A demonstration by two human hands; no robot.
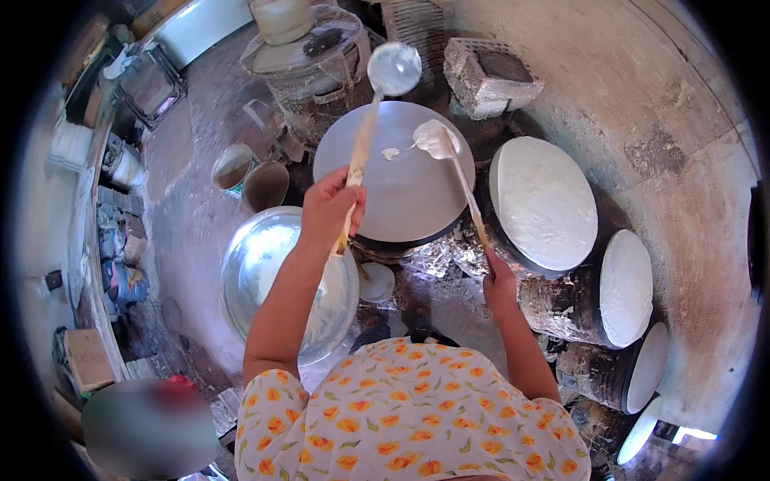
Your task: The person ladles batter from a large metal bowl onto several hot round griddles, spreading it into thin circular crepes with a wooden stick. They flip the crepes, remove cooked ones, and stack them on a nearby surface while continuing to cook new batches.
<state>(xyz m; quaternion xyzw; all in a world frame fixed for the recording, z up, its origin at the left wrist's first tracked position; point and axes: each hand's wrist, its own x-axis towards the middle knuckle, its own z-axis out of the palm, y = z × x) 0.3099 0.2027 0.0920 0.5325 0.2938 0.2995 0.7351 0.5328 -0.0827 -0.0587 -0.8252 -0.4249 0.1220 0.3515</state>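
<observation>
My left hand (pixel 332 203) grips the wooden handle of a metal ladle (pixel 394 68), whose round bowl hangs past the far edge of a round grey griddle (pixel 391 186). In my right hand (pixel 500 287) is a long thin wooden stick (pixel 469 192). Its far end rests in a pool of white batter (pixel 432 138) at the griddle's upper right. A small splash of batter (pixel 390 154) lies left of that pool. Below my left forearm stands a wide shiny metal basin (pixel 252 264) with whitish liquid inside, partly hidden by the arm.
Several drum-like stoves line the right wall, the nearest topped by a white sheet of batter (pixel 544 204). Two buckets (pixel 265 185) stand left of the griddle. Behind it are a large wrapped drum (pixel 313 66) and a perforated block (pixel 493 75). A small white lid (pixel 377 282) lies near my feet.
</observation>
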